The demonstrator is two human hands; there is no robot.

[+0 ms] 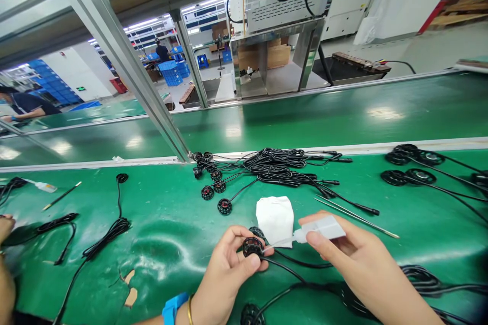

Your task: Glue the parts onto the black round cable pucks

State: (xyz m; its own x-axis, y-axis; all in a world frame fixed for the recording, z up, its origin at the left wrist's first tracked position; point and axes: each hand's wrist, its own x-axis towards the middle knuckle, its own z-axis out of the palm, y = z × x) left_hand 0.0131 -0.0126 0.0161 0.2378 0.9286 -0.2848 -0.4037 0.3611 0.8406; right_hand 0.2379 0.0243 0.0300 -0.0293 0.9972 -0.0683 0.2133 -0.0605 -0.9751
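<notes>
Between the thumb and fingers of my left hand (234, 259) is a round black slotted cable part (252, 247), with a black cable running off to the right. My right hand (354, 249) grips a small white squeeze bottle (324, 228), tilted so its thin nozzle tip meets or nearly meets the round part. I cannot tell whether they touch. Behind them a folded white cloth (275, 216) lies on the green bench. Another round black part (251, 314) with its cable lies below my left hand.
Coiled black cables (278, 165) with round ends lie piled at the back. Tweezers (358, 218) rest right of the cloth. More cable parts (414, 165) lie at the right. A metal post (125, 51) rises behind; a co-worker's hand (5, 228) is at the left edge.
</notes>
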